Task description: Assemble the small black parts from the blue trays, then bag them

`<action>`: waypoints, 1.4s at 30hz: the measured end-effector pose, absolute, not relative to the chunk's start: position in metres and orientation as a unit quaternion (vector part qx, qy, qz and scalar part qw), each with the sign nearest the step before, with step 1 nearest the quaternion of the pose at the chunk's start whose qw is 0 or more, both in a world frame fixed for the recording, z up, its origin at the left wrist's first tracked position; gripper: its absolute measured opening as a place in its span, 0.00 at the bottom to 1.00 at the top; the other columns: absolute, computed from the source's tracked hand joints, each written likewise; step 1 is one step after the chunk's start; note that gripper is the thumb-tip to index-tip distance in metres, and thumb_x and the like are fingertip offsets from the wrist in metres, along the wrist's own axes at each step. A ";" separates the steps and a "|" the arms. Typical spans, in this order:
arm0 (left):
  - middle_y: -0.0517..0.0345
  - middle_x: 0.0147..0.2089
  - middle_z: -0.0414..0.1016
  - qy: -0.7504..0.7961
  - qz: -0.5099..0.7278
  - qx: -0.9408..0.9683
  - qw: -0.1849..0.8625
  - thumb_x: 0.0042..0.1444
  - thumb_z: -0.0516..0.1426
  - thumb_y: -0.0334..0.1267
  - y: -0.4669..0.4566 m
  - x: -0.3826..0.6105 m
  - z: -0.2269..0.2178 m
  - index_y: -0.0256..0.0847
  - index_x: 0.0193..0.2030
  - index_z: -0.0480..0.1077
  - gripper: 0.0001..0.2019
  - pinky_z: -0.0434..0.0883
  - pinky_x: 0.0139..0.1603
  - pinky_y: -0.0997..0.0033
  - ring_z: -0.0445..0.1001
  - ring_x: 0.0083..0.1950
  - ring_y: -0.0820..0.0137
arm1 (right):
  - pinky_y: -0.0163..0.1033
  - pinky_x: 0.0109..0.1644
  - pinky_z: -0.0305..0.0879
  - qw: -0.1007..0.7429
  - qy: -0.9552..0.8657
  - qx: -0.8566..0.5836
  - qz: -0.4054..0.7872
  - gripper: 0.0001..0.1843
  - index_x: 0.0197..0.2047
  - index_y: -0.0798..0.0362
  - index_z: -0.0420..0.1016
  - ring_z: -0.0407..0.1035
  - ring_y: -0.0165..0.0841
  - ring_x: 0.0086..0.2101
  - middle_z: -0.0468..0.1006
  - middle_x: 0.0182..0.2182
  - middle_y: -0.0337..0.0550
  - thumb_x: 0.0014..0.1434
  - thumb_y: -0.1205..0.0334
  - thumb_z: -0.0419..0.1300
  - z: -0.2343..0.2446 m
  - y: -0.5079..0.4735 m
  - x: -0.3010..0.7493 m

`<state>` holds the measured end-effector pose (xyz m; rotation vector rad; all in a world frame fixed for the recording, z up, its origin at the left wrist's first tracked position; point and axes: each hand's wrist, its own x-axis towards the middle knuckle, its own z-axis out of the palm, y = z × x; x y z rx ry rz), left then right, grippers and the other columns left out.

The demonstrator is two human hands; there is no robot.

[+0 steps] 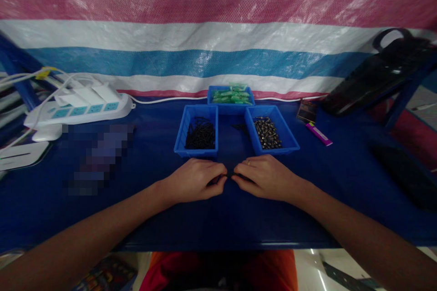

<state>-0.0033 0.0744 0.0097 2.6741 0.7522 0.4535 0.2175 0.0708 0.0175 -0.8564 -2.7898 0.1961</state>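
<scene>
Above the blue table, my left hand [200, 179] and my right hand [264, 177] are closed in pinches, fingertips facing and almost touching. A tiny dark thing shows in the gap between them, too small to name. Just beyond my left hand stands a blue bin [179, 132] of thin black pieces [202, 135]. Past my right hand, another blue bin [289, 138] holds small shiny metal pieces [268, 132]. A third blue bin [232, 109] behind them carries green plastic packets [231, 96]. Several dark bits [239, 126] lie between the front bins.
At the left are a white power strip [82, 111] with plugged-in chargers and cables, and a blurred-out object [105, 150]. A purple packet [319, 134], a small dark box [306, 111] and a leaning black bottle [372, 75] are at the right. Striped sheeting [218, 36] hangs behind.
</scene>
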 end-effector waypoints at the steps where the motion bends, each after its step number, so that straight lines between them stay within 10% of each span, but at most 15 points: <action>1: 0.63 0.24 0.67 0.261 0.163 0.937 0.164 0.61 0.49 0.33 0.074 -0.003 0.011 0.38 0.32 0.65 0.08 0.62 0.27 0.77 0.67 0.25 0.75 | 0.34 0.33 0.58 0.098 -0.950 -0.289 0.066 0.14 0.32 0.54 0.69 0.69 0.30 0.28 0.75 0.26 0.41 0.66 0.60 0.48 0.017 0.071 0.218; 17: 0.55 0.42 0.75 0.227 0.253 0.933 0.120 0.63 0.51 0.33 0.073 -0.006 0.007 0.39 0.45 0.69 0.08 0.72 0.42 0.77 0.74 0.41 0.74 | 0.34 0.36 0.62 0.092 -0.945 -0.301 0.094 0.15 0.36 0.55 0.70 0.72 0.31 0.32 0.76 0.30 0.43 0.68 0.60 0.46 0.009 0.072 0.216; 42: 0.55 0.34 0.74 0.235 0.215 0.947 0.042 0.66 0.47 0.36 0.072 -0.005 0.005 0.36 0.42 0.71 0.12 0.72 0.37 0.75 0.74 0.36 0.72 | 0.33 0.34 0.60 0.080 -0.935 -0.316 0.140 0.12 0.35 0.55 0.69 0.71 0.30 0.30 0.76 0.29 0.41 0.66 0.61 0.49 0.013 0.070 0.213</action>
